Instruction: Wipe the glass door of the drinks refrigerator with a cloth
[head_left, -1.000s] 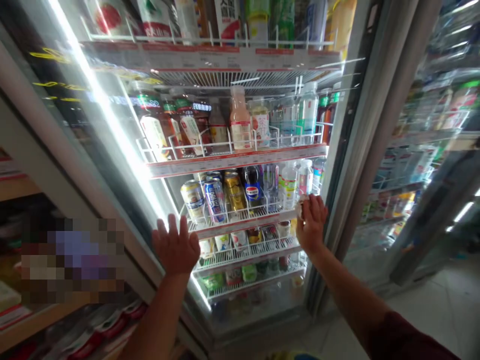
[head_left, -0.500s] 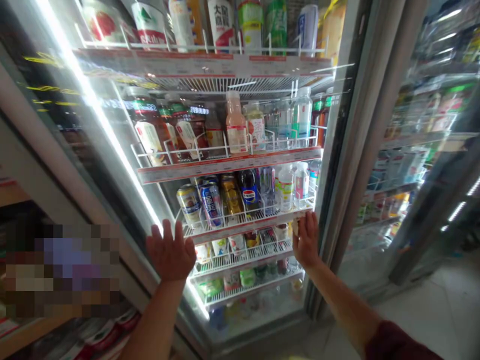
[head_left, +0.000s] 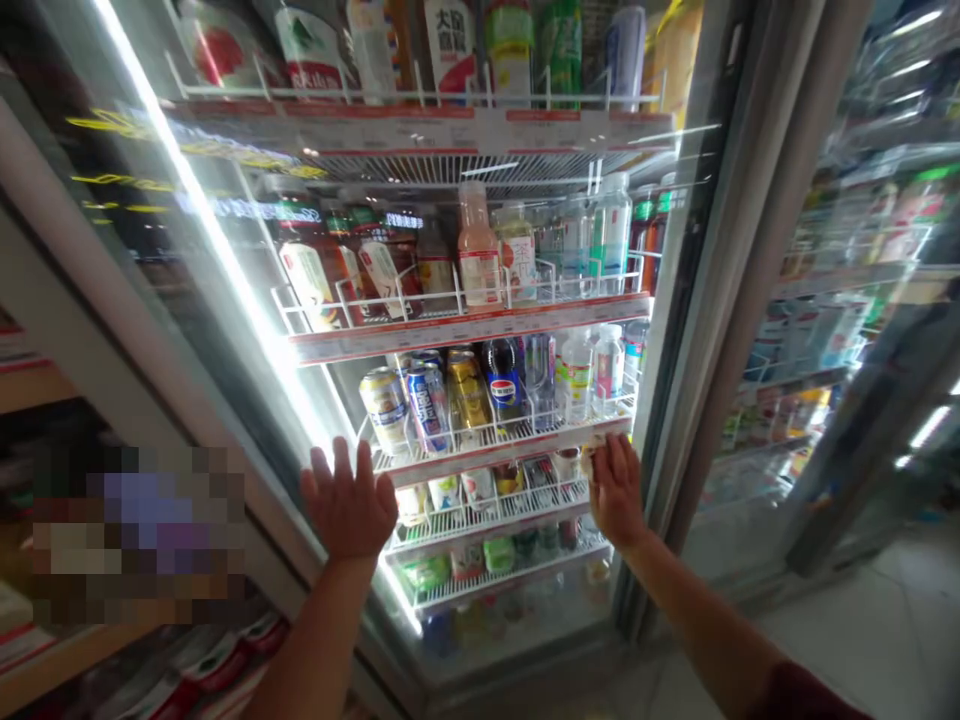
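The left hand (head_left: 349,510) lies open against the refrigerator's glass door (head_left: 525,635); the right hand (head_left: 616,497) grips an apparent pale cloth (head_left: 588,462), which loose fingers could drop.

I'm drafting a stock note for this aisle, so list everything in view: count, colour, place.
Coolers: two, grey-framed, ahead and right
Wire shelves: at least five, white, nearer cooler
Light strip: one, white, cooler's left side
Top-shelf drinks: several, mixed colours
Brown bottles: several, second shelf left
Pink bottle: one, second shelf middle
Clear bottles: several, second and third shelves right
Cans: at least three, white, blue, gold, third shelf left
Cola bottle: one, dark, blue label, third shelf
Lower-shelf goods: several, mixed
Red-and-white packs: several, bottom left
Floor: one, grey, lower right
Pale wad: one, whitish, at right fingers
Left hand: one, open, left
Right hand: one, right
Sleeve: one, dark red, lower right
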